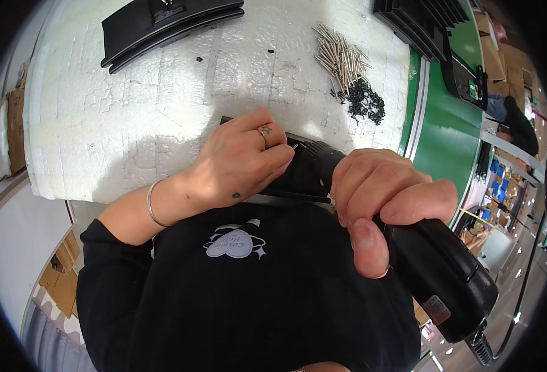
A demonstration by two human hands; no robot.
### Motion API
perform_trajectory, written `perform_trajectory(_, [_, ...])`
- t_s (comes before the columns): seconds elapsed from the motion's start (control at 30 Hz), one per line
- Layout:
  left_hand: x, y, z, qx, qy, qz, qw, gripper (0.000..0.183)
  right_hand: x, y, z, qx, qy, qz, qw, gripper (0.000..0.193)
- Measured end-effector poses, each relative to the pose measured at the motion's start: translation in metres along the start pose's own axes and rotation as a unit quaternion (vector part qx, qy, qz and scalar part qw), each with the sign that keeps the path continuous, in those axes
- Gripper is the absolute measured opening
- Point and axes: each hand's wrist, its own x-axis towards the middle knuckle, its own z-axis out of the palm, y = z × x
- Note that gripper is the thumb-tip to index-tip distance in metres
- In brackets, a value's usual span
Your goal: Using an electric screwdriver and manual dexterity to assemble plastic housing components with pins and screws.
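Right hand (pixel 388 201) clenched around the black power screwdriver (pixel 434 273), fist over the body just behind the nose, thumb laid along the near side; the tool runs from lower right toward the middle, its butt and cord end low at the right edge. Left hand (pixel 245 164) closes fingers and thumb on the tool's front end, pinching near the tip, where a thin pale sliver, possibly a pin or bit, shows between the fingertips; too small to tell which. A flat black part (pixel 298 197) lies just under both hands at the near edge of the white foam-covered surface (pixel 131 111), mostly hidden. Judgement: the step looks like seating something at the tip, and it goes best with the tool held still in the right-hand grip, nose in line with the left fingertips, and the trigger left alone until the fingers are off. The screwdriver is matte black and chunky, with a small yellow mark near the nose and a label near the butt. Far right on the surface: a loose heap of metal pins (pixel 341 56), and small black screws (pixel 366 99) just beside it. Far left: a long black curved panel (pixel 168 25).
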Motion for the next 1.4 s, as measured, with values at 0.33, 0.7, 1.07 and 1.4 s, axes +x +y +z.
perform_trajectory(0.33, [0.003, 0.008, 0.0, 0.027, -0.035, 0.02, 0.999, 0.02, -0.024, -0.027, -0.017, 0.119, 0.195, -0.09, 0.969, 0.029])
perform_trajectory(0.7, [0.027, 0.013, -0.082, -0.293, -0.167, -0.18, 0.924, 0.086, -0.076, -0.041, -0.062, 0.109, 0.357, -0.111, 0.921, 0.025])
perform_trajectory(1.07, [0.061, -0.074, -0.182, 0.256, 0.106, -0.181, 0.944, 0.061, -0.072, -0.031, -0.048, 0.115, 0.409, -0.107, 0.899, 0.022])
perform_trajectory(1.4, [0.058, -0.074, -0.156, 0.304, -0.053, -0.135, 0.942, 0.07, -0.082, -0.026, -0.051, 0.098, 0.463, -0.085, 0.877, 0.029])
